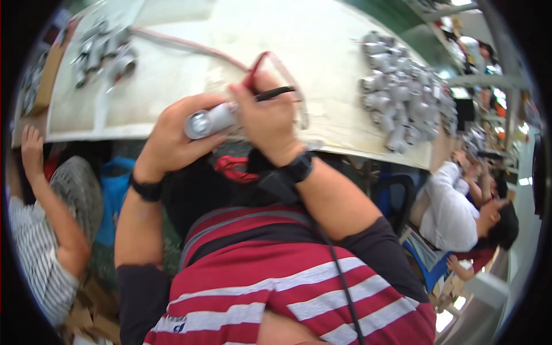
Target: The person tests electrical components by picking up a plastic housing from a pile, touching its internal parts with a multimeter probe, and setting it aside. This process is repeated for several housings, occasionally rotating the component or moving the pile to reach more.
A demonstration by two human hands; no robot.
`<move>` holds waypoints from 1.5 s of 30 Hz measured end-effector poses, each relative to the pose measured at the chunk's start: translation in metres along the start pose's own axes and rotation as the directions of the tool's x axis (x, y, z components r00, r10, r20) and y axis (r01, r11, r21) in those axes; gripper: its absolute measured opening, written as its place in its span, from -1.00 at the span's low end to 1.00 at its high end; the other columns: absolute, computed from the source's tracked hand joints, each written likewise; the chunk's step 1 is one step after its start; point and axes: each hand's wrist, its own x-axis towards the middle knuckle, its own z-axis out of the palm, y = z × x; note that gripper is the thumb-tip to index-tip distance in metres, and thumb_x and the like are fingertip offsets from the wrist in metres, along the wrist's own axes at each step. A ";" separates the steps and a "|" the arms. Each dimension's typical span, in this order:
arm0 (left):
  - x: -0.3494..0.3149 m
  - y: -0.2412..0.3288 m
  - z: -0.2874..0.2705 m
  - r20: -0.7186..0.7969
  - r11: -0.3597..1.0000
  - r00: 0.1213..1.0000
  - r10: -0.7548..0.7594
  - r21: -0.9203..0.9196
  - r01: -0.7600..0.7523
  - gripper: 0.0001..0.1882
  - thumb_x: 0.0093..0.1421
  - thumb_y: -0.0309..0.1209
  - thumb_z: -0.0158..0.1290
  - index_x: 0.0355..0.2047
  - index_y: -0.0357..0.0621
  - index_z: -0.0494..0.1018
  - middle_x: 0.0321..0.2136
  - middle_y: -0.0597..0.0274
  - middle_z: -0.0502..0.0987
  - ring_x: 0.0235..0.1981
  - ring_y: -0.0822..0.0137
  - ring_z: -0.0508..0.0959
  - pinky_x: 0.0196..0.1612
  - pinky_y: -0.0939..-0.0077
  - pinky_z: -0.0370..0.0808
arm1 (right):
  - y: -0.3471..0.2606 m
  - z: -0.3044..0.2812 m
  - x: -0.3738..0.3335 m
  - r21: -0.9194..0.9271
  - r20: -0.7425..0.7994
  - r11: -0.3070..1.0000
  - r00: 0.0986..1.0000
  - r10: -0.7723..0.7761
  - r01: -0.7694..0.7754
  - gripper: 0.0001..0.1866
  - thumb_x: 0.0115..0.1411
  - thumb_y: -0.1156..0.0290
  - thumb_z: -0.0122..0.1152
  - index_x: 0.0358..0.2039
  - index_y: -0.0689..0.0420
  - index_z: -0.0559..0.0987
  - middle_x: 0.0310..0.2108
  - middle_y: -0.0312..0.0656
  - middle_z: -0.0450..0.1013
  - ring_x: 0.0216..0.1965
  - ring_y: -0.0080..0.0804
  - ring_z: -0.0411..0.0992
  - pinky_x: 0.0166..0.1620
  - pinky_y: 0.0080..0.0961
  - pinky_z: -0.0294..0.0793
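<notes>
Clearly, the left hand [175, 129] is curled around a grey cylinder [215, 121], fingers behind it and thumb below, with its round shiny end tilted toward the person's lap. Just beside it at three o'clock, the right hand [267, 118] is closed on a slim black stick [279, 92], its free end pointing toward two o'clock. Whether this hand also grips the cylinder's far end cannot be told, since the fingers hide it.

Close by at one o'clock from the cylinder, a red cord [261, 60] loops over the right hand. Toward eleven o'clock, a long pale red cable [190, 43] trails across the worktop [322, 34]. These loops look like the main risk: if one snags on the fingers as they shift, it could tug the stick aside or pull the cylinder loose. A slack left thumb might also let the smooth cylinder roll and drop past the worktop's near edge, toward the red bundle [236, 168] at half past five.

Farther out, a heap of grey parts [399, 86] sits just short of three o'clock; its rounded pieces could slide if knocked by an elbow. A smaller cluster [106, 49] lies at ten o'clock, and a co-worker's hand [31, 146] rests near nine.
</notes>
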 end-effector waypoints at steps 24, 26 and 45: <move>0.018 0.012 -0.042 -0.219 0.920 0.893 -0.393 -0.094 0.381 -0.34 0.14 -0.45 0.32 0.25 -0.17 0.37 -0.03 0.14 0.50 -0.09 0.27 0.57 0.00 0.35 0.55 | -0.014 -0.034 0.010 0.493 0.145 0.783 0.923 0.356 -0.379 -0.85 0.35 0.39 0.31 -0.29 0.21 0.59 -0.49 -0.28 0.55 -0.53 -0.58 0.51 -0.48 -0.57 0.53; 0.021 -0.010 -0.063 -0.364 0.855 0.906 -0.216 0.378 0.356 -0.33 0.19 -0.41 0.27 0.31 -0.14 0.34 0.10 0.00 0.48 0.04 0.11 0.55 0.14 0.19 0.49 | -0.018 -0.048 0.013 0.412 0.257 0.790 0.890 0.376 -0.453 -0.86 0.35 0.40 0.30 -0.30 0.19 0.58 -0.51 -0.29 0.53 -0.56 -0.57 0.49 -0.51 -0.58 0.51; 0.236 0.126 0.055 0.534 0.870 0.839 -0.105 0.459 -0.183 -0.52 0.33 -0.31 0.20 0.22 -0.17 0.47 0.06 -0.01 0.62 0.05 0.09 0.62 0.15 0.24 0.53 | 0.002 -0.110 0.012 0.099 0.588 0.991 0.809 0.018 -0.094 -0.72 0.18 0.25 0.41 -0.29 0.22 0.63 -0.55 -0.05 0.53 -0.48 -0.21 0.55 -0.32 -0.23 0.53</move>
